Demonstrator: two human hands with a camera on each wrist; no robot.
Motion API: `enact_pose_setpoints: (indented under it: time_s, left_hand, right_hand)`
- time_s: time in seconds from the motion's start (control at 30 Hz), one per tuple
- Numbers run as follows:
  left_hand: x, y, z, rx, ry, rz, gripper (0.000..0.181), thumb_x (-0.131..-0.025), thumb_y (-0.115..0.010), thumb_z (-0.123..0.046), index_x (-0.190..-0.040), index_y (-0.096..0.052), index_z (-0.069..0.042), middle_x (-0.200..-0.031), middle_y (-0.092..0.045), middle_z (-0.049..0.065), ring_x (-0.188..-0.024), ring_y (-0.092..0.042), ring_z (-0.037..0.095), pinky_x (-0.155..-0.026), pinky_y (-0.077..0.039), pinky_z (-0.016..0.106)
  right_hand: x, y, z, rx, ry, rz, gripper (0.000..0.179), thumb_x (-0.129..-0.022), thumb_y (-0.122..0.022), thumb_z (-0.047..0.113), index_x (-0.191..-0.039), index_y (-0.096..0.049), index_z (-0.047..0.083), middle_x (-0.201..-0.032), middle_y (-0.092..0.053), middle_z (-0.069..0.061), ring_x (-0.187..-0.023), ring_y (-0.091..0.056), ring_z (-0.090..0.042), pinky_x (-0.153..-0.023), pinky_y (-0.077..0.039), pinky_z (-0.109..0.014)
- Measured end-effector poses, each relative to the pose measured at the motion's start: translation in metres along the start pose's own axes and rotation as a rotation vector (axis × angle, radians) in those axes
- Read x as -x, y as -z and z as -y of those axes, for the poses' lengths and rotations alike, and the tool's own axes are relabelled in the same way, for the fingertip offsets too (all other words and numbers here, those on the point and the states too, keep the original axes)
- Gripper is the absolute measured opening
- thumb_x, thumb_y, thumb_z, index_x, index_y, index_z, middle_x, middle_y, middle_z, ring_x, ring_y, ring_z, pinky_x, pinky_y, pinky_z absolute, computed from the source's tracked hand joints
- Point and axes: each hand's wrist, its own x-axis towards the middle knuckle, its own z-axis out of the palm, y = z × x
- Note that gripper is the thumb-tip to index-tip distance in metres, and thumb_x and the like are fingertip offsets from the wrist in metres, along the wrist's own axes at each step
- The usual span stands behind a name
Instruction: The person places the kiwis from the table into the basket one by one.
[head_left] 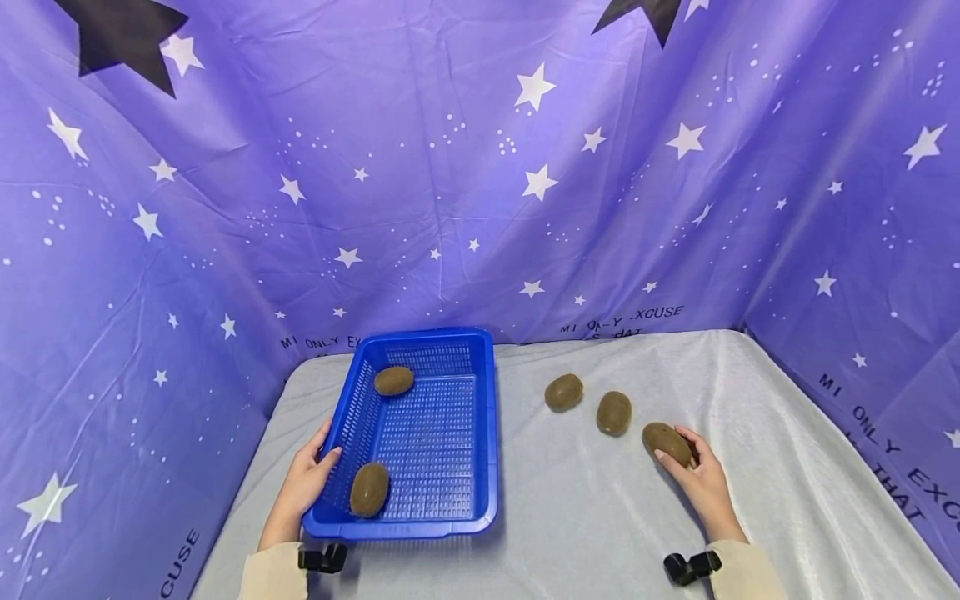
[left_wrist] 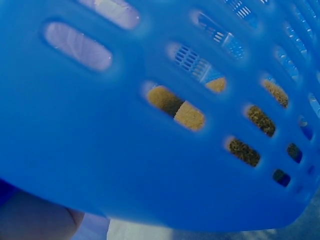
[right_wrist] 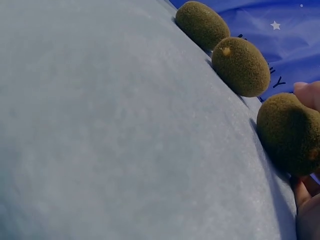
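My left hand (head_left: pixel 306 482) grips the left rim of a blue plastic basket (head_left: pixel 486 433), thumb over the edge. Two brown kiwis lie inside: one kiwi (head_left: pixel 394 381) at the back left, another kiwi (head_left: pixel 370 490) at the front left. Slots in the basket wall (left_wrist: pixel 100 135) show brown fruit through them in the left wrist view. On the right, my right hand (head_left: pixel 703 483) holds a kiwi (head_left: pixel 663 442) between thumb and fingers, low over the cloth. In the right wrist view this kiwi (right_wrist: pixel 285 132) partly hides the fingers.
Two more kiwis, a nearer kiwi (head_left: pixel 614 413) and a farther kiwi (head_left: pixel 564 392), lie between the basket and my right hand. A pale grey cloth (head_left: pixel 570 517) covers the table. Purple star-printed curtains (head_left: pixel 465 167) enclose the back and both sides.
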Motion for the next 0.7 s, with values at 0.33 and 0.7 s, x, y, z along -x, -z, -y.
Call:
enact_pose_setpoints:
  time_s: [0.33, 0.7]
  left_hand:
    - [0.0011, -0.0003, -0.0012, 0.008, 0.004, -0.007, 0.058, -0.098, -0.043, -0.004, -0.148, -0.014, 0.006, -0.147, -0.027, 0.031, -0.123, -0.042, 0.044, -0.086, -0.046, 0.026]
    - [0.0012, 0.0007, -0.0018, 0.031, 0.025, 0.002, 0.059, -0.099, -0.043, -0.003, -0.149, -0.013, 0.004, -0.145, -0.029, 0.033, -0.123, -0.042, 0.043, -0.086, -0.048, 0.033]
  right_hand:
    - [0.0042, -0.0005, -0.003, 0.053, 0.071, -0.001, 0.07, -0.084, -0.072, 0.015, -0.141, -0.035, -0.002, -0.137, -0.039, -0.021, -0.112, -0.033, 0.011, -0.087, -0.024, 0.001]
    - [0.0048, -0.0015, -0.0044, 0.051, 0.052, -0.037, 0.066, -0.084, -0.071, 0.012, -0.138, -0.037, -0.004, -0.134, -0.042, -0.02, -0.101, -0.032, 0.016, -0.084, -0.026, 0.001]
